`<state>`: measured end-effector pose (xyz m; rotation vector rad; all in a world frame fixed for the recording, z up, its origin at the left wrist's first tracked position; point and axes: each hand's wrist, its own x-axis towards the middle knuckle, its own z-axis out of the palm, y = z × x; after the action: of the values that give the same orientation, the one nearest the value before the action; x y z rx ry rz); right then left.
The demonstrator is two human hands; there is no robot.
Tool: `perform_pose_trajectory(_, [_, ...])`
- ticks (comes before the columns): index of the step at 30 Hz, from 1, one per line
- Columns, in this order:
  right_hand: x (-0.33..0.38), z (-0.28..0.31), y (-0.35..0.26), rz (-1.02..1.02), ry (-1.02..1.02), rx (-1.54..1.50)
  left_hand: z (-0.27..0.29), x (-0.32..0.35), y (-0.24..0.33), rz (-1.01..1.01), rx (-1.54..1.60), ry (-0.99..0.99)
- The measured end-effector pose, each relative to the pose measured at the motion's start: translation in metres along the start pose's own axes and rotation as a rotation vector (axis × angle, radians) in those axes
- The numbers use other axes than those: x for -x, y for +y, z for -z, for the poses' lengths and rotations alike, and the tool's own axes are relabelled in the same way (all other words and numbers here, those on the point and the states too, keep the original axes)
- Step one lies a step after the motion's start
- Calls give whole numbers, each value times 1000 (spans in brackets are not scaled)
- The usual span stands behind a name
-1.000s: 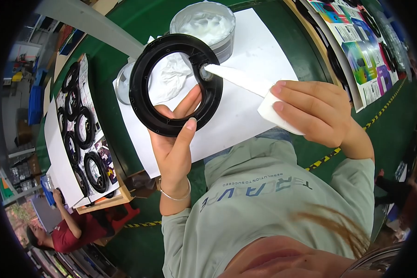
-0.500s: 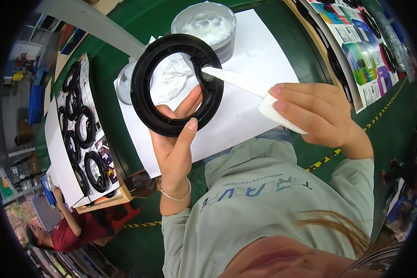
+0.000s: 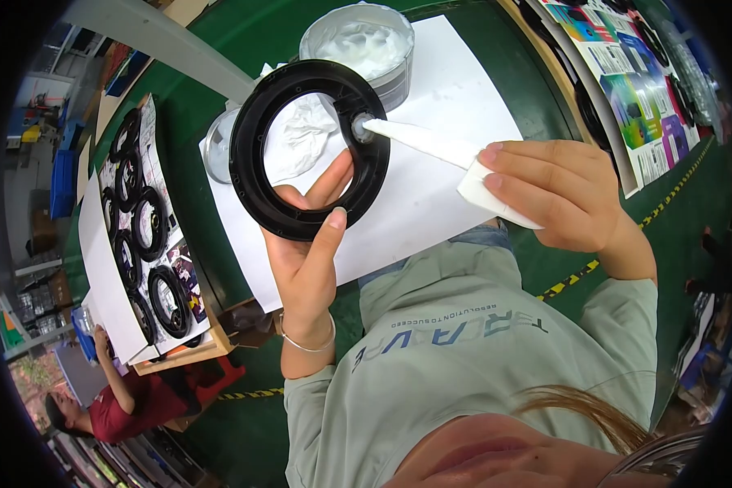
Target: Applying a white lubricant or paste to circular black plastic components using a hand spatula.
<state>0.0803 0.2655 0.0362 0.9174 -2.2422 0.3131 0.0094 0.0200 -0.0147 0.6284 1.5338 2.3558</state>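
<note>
My left hand (image 3: pixel 301 268) holds up a black plastic ring (image 3: pixel 247 167), thumb on its near rim and fingers through the opening. Inside the ring's right side is a small round recess with a translucent whitish patch (image 3: pixel 361 128). Between the fingers and thumb of my right hand (image 3: pixel 561 191) is a white tapered strip, like a thin spatula (image 3: pixel 427 143), with a broad bent end near the fingers. Its narrow tip meets the patch. Behind the ring stands a clear tub (image 3: pixel 397 85) of white cream (image 3: pixel 362 45).
A white sheet (image 3: pixel 431 211) covers part of the green table, with crumpled white tissue (image 3: pixel 301 134) and a clear round lid (image 3: pixel 218 150) on it. Several black rings (image 3: pixel 168 301) lie on a board at left. A grey post (image 3: pixel 171 45) rises nearby. A co-worker (image 3: pixel 130 407) is at lower left.
The spatula's tip has shifted slightly right with my right hand, and more of the whitish patch in the recess shows. The ring has moved a touch left.
</note>
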Motion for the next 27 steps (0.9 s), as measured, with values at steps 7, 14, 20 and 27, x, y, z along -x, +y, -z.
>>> perform_pose_trajectory(7, [1, 0, 0, -89, -23, -143, 0, 1, 0, -20, -26, -7])
perform_pose_trajectory(14, [8, -2, 3, -180, 12, -275, 0, 0, -1, -28, -31, -17])
perform_pose_trajectory(20, [22, -16, -1, -471, 155, -400, 2, 1, -4, -54, -60, -11])
perform_pose_trajectory(27, [34, -50, -3, -1272, 390, -1171, 4, 0, -5, -51, -79, 0])
